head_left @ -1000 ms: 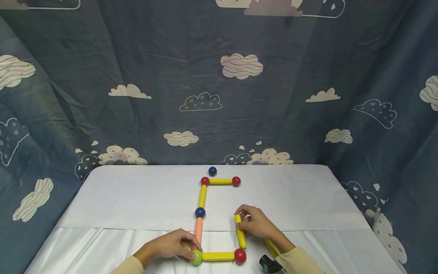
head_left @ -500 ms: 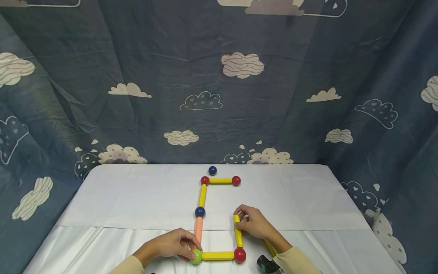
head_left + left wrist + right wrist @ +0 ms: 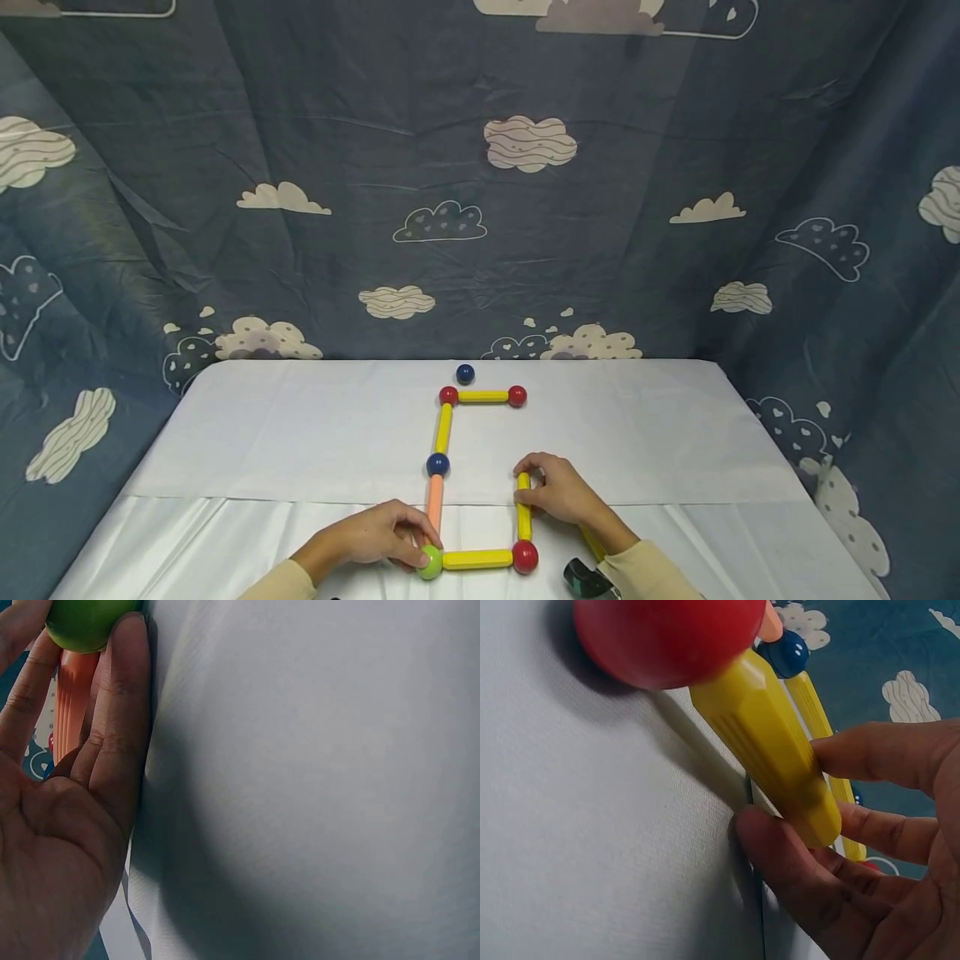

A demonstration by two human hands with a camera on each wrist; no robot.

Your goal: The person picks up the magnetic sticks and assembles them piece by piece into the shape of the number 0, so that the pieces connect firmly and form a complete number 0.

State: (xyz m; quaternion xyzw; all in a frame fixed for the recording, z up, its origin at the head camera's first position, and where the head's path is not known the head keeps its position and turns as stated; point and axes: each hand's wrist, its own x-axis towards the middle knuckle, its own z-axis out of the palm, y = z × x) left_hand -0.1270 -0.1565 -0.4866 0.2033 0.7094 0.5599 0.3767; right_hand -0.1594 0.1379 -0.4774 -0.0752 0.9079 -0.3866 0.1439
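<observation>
My left hand (image 3: 378, 533) holds a green ball (image 3: 430, 563) at the near left corner of a chain of magnetic rods and balls. From that ball a yellow rod (image 3: 477, 560) runs right to a red ball (image 3: 525, 557). My right hand (image 3: 558, 490) pinches the far end of another yellow rod (image 3: 769, 742) between thumb and fingers; its near end touches the red ball (image 3: 664, 634). A salmon rod (image 3: 435, 500) leads away from the green ball to a blue ball (image 3: 438, 464), partly behind my left fingers.
Farther back, a yellow rod (image 3: 444, 427) joins the blue ball to a red ball (image 3: 448, 396). A top yellow rod (image 3: 483, 397) ends in another red ball (image 3: 517, 396). One blue ball (image 3: 465, 374) lies apart behind them. Another yellow rod (image 3: 592, 543) shows partly under my right forearm.
The yellow rod in my right hand has swung from a slant to nearly straight, and its near end has met the red ball. My left hand stays on the green ball.
</observation>
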